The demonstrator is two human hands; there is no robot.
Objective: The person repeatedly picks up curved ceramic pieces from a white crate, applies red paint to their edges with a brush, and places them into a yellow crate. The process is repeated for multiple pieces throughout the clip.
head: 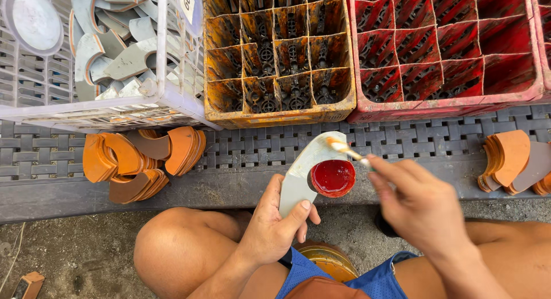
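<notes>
Nearest the camera, the left hand (274,227) is gripping the lower end of a pale grey curved flat piece (302,170), thumb across its face, holding it tilted up above the lap, presumably so that its surface is facing the brush. The right hand (419,204) is closing its fingers narrowly around a thin brush (346,149), whose tip is lying on the upper part of the piece; the hand is blurring, so finer detail cannot be told. A small round cap filled with red paint (333,177) is sitting in the concave curve of the piece, just beside the brush, apparently to be within reach. Below, between the knees, a round yellowish tin (327,259) is partly showing. Further out, on a dark woven plastic platform (252,152), stacks of orange curved pieces (140,158) are lying at left and more (511,161) at right. Beyond these, a white plastic crate (97,106) is holding grey unpainted pieces, beside an empty yellow divided crate (281,112) and a red divided crate (447,103).
</notes>
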